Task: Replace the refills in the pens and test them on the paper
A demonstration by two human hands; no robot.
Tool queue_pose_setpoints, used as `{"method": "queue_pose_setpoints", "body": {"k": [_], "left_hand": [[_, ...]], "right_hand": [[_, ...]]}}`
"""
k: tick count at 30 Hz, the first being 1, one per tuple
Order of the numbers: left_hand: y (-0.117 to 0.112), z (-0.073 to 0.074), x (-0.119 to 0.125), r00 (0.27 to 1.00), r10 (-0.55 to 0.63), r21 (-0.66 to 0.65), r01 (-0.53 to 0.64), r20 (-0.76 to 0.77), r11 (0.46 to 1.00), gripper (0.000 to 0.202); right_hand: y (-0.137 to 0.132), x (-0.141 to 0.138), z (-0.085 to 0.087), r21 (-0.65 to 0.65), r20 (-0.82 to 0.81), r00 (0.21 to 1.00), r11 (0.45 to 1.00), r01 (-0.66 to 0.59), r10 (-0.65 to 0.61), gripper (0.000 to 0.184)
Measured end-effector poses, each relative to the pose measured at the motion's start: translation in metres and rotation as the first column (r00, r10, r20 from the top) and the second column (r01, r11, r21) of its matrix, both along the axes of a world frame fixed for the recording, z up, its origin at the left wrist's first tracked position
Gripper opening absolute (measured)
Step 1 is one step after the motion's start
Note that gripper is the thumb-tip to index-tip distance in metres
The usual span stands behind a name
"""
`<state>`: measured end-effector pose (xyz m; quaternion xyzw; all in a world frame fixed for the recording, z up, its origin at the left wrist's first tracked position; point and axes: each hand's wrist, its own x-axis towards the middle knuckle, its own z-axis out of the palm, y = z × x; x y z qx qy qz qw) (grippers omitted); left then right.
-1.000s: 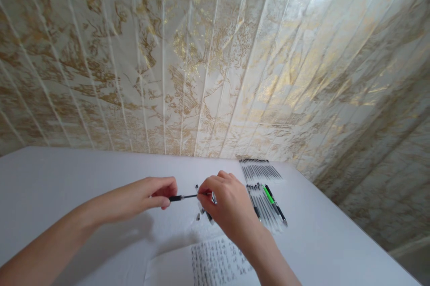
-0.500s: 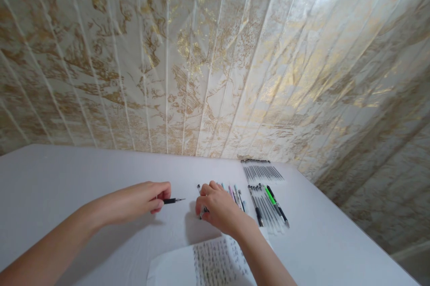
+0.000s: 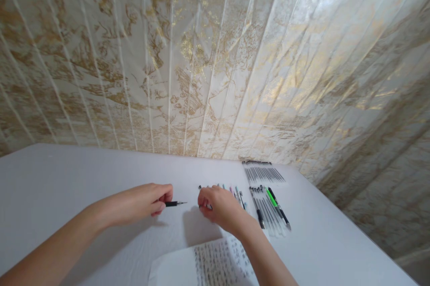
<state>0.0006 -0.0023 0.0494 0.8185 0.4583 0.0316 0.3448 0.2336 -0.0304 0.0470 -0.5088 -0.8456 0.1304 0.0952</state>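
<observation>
On the left, my left hand is closed around a pen with a black grip. Its thin, bare tip points right, toward my other hand. My right hand is raised a little above the table with its fingers curled together. Something small and dark shows between those fingers, but its kind is hidden. Behind the right hand lies a row of pens in pale and dark colours, partly covered by the hand.
A sheet of handwritten paper lies in front. To the right are a bright green pen, black pens and several clear refills. More refills line the back of the white table, against a gold-patterned wall covering.
My right hand has lifted slightly from the row of pens, and its fingers have closed on something small. My left hand holds the pen almost still. The view has shifted slightly.
</observation>
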Motion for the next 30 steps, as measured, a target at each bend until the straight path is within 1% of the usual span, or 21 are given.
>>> {"method": "queue_pose_setpoints", "body": {"k": [2, 3, 6, 9, 13, 18, 23, 27, 30], "left_hand": [[-0.001, 0.002, 0.002, 1.000, 0.005, 0.010, -0.005, 0.012, 1.000, 0.006], [-0.002, 0.004, 0.003, 1.000, 0.007, 0.015, -0.007, 0.021, 1.000, 0.007], [-0.005, 0.008, 0.006, 0.999, 0.008, 0.023, -0.009, 0.048, 1.000, 0.008], [-0.007, 0.010, 0.008, 0.997, -0.001, 0.035, -0.001, 0.082, 0.999, 0.010], [-0.006, 0.009, 0.008, 0.994, -0.014, 0.058, 0.008, 0.104, 0.998, 0.012], [-0.007, 0.012, 0.009, 0.993, -0.023, 0.041, 0.018, 0.116, 0.999, 0.013], [-0.008, 0.014, 0.012, 0.985, -0.029, 0.036, 0.023, 0.168, 0.999, 0.012], [-0.007, 0.013, 0.015, 0.978, -0.007, 0.106, -0.015, 0.208, 0.994, 0.010], [-0.006, 0.013, 0.019, 0.970, 0.012, 0.146, -0.049, 0.245, 0.988, 0.010]], "right_hand": [[-0.003, 0.000, 0.007, 0.016, -0.130, 0.990, 0.999, 0.050, -0.047, 0.016], [-0.004, -0.001, 0.010, 0.032, -0.187, 0.981, 0.998, 0.058, -0.051, 0.016], [-0.009, -0.006, 0.015, 0.081, -0.292, 0.956, 0.996, 0.035, -0.009, 0.017], [-0.012, -0.010, 0.017, 0.091, -0.318, 0.948, 0.996, 0.013, 0.016, 0.017], [-0.013, -0.011, 0.019, 0.109, -0.320, 0.947, 0.994, 0.021, 0.015, 0.017], [-0.011, -0.011, 0.016, 0.115, -0.331, 0.943, 0.993, 0.011, 0.028, 0.018], [-0.008, -0.011, 0.008, 0.072, -0.459, 0.888, 0.997, -0.007, 0.040, 0.015], [-0.006, -0.010, 0.003, 0.005, -0.534, 0.845, 0.999, 0.032, -0.024, 0.009], [-0.005, -0.009, 0.003, -0.004, -0.538, 0.840, 0.996, 0.091, -0.079, 0.003]]}}
